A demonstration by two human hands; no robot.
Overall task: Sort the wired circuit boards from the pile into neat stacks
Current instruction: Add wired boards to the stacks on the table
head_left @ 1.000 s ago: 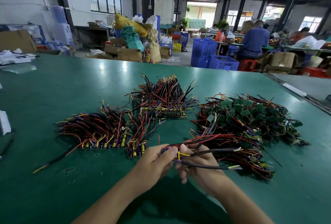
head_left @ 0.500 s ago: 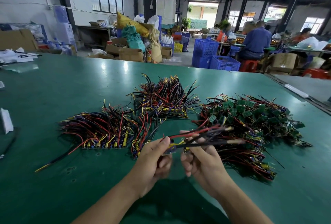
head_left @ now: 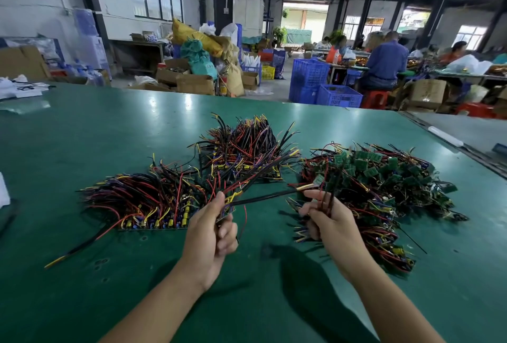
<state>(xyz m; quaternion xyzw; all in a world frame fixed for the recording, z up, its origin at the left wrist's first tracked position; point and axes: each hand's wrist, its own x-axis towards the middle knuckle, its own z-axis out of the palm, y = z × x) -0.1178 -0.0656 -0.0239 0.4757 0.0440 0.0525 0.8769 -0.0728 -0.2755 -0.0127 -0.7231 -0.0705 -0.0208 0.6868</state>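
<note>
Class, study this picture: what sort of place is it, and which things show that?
Probably a factory assembly floor: heaps of wired circuit boards on a green worktable, blue crates, and seated workers behind.

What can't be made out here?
Head view, the only one:
- The board in the left hand: mostly covered by that hand.
- What the right hand grips besides wires: hidden inside its grip.
- How many lie in the pile: buried under tangled wires.
- Board markings: too small.
</note>
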